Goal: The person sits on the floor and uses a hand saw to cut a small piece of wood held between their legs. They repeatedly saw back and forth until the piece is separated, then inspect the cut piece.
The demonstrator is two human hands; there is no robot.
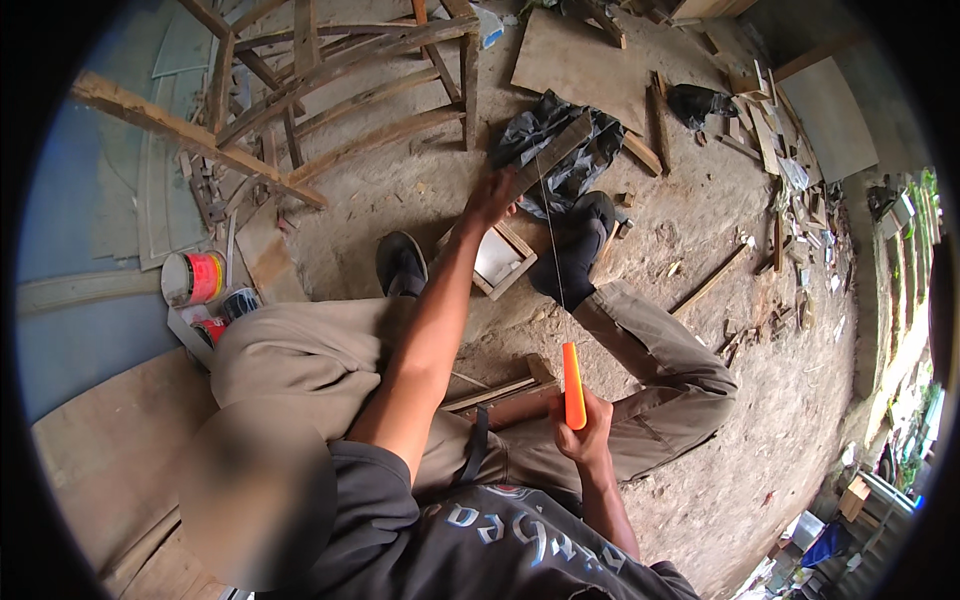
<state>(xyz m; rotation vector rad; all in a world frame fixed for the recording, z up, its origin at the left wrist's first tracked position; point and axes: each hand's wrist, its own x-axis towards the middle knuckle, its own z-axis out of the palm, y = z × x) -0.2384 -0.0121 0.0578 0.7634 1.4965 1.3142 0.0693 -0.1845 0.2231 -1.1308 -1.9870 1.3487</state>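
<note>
Head view. We see, below the left hand (490, 200) and right hand (586, 428), a brown floor (745, 440); ahead and left of the left hand, a wooden framework (330, 74); just beyond that hand, black plastic (597, 150); an orange-handled saw (573, 385), clasped in the closed right hand, pointing forward; a wooden piece (553, 158), its near end within the left hand's curled fingers; between the hands, nearer the left, a shallow box (494, 260).
</note>
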